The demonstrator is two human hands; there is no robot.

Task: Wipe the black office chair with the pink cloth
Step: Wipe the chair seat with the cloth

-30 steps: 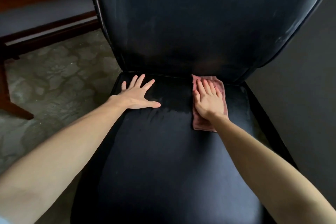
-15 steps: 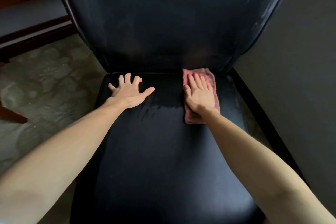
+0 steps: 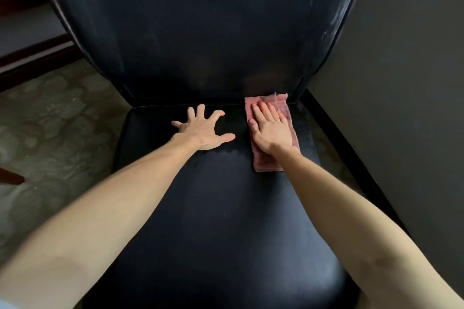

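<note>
**Wiping the back of the seat, cloth pressed flat**

The right hand (image 3: pixel 272 130) lies flat on the pink cloth (image 3: pixel 272 133), fingers straight and held together, pinning it to the seat of the black office chair (image 3: pixel 213 208) right of centre in the frame. The cloth's far edge touches the seam where seat meets backrest — it is folded into a narrow strip running toward the camera. The left hand (image 3: pixel 203 130) is spread wide, fingertips and palm braced on bare seat just beside the cloth, holding nothing.

The step in hand looks like wiping the rear band of the seat cushion. A duller, damp-looking patch shows between the two hands, while the nearer seat and the backrest — with pale smudges near its upper right edge — seem untouched. The next move probably calls for a firm, even stroke along the seat, palm kept flat so the cloth does not bunch, with the left hand steadying the chair.
</note>
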